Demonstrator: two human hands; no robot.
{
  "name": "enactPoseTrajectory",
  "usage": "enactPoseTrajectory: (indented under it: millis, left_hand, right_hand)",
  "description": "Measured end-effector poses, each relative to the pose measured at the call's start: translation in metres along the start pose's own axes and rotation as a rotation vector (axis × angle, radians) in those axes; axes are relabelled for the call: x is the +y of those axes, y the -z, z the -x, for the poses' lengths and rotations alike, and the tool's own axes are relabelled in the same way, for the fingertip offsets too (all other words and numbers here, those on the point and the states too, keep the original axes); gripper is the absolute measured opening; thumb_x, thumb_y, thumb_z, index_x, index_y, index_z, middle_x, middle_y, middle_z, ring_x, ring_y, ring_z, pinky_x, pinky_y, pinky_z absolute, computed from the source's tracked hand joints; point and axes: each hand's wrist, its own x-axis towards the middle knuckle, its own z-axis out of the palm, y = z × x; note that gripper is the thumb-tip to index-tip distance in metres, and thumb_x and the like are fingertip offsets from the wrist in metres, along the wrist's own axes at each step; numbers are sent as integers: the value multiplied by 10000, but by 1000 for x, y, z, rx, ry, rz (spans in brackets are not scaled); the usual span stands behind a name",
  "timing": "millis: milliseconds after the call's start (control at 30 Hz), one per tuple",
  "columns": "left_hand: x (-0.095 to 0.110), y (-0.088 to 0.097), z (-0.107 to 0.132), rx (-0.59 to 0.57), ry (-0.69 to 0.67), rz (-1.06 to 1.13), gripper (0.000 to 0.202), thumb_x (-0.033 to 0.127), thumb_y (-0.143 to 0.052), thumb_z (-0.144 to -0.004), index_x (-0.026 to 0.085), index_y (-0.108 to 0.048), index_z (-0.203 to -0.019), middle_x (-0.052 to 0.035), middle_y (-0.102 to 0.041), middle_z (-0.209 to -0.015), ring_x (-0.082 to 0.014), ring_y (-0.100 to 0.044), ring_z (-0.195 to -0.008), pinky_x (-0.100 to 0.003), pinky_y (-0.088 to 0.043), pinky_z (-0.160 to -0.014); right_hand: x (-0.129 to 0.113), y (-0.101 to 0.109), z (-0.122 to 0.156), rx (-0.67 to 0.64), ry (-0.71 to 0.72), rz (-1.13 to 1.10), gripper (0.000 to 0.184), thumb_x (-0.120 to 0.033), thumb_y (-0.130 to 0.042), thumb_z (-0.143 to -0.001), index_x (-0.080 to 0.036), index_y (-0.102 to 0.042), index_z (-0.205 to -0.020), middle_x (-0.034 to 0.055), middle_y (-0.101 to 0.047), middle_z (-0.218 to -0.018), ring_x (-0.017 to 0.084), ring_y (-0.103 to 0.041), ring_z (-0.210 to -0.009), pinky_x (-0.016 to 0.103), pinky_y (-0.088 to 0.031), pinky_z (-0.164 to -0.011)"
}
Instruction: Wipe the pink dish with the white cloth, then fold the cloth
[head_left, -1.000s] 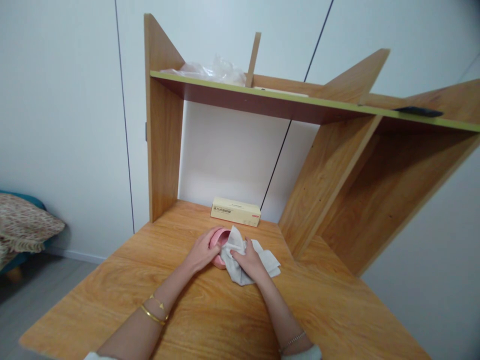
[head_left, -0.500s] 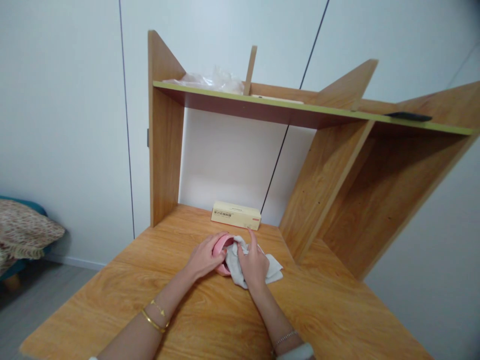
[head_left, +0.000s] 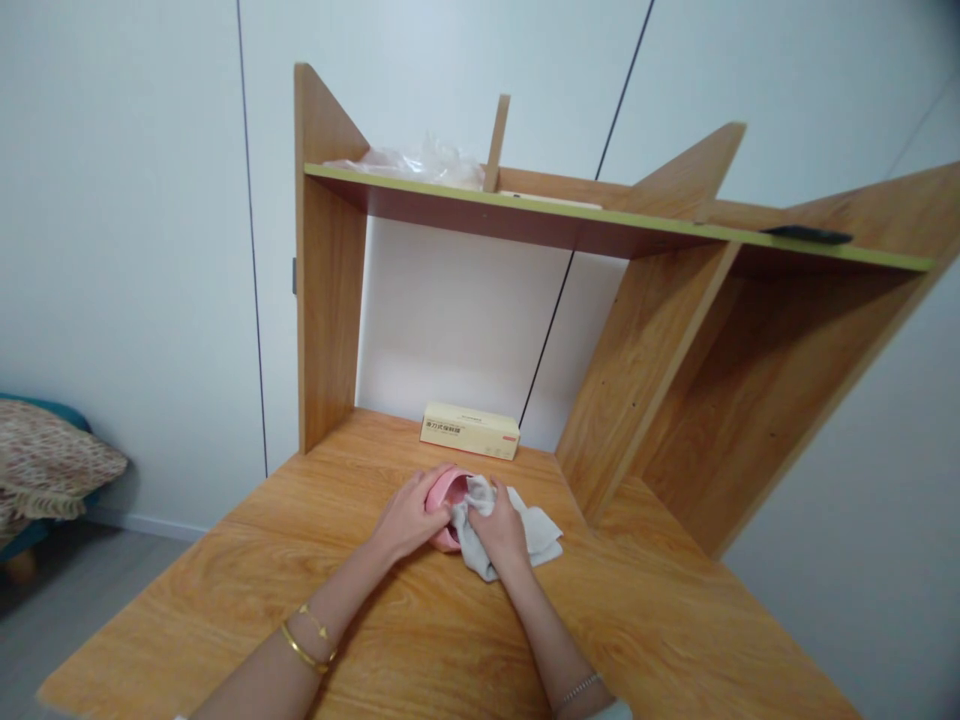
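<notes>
A pink bowl (head_left: 445,541) is tipped on its side above the wooden desk, its mouth turned to the right. My left hand (head_left: 409,515) grips it from the left, with the thumb at the rim and the fingers behind the outer wall. In my right hand (head_left: 501,530) is a light grey cloth (head_left: 474,545), bunched at the bowl's mouth and partly inside it. The loose end of the cloth spreads out to the right of that hand. The fingertips of my right hand are partly hidden by the fabric.
A cream cling-film box (head_left: 470,430) lies behind my hands on the desk (head_left: 405,630). A wooden shelf unit (head_left: 330,300) rises at the back, with a clear plastic bag (head_left: 427,162) and a flat black object (head_left: 806,234) on top. A patterned blanket (head_left: 56,460) lies at far left.
My right index finger, raised before, is now curled down onto the cloth. The cloth has shifted slightly at the bowl's mouth. My left hand keeps its hold on the bowl.
</notes>
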Motion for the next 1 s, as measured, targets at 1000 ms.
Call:
enactPoseTrajectory:
  millis: [1000]
  left_hand:
    - [11, -15, 8, 46, 119, 130, 668, 310, -560, -744, 192, -271, -1334, -81, -525, -1216, -235, -507, -1080, -347, -383, -926]
  right_hand:
    - [6, 6, 1, 142, -47, -22, 510, -346, -443, -788, -166, -389, -1262, 83, -664, -866, 226, -620, -767, 288, -425, -626]
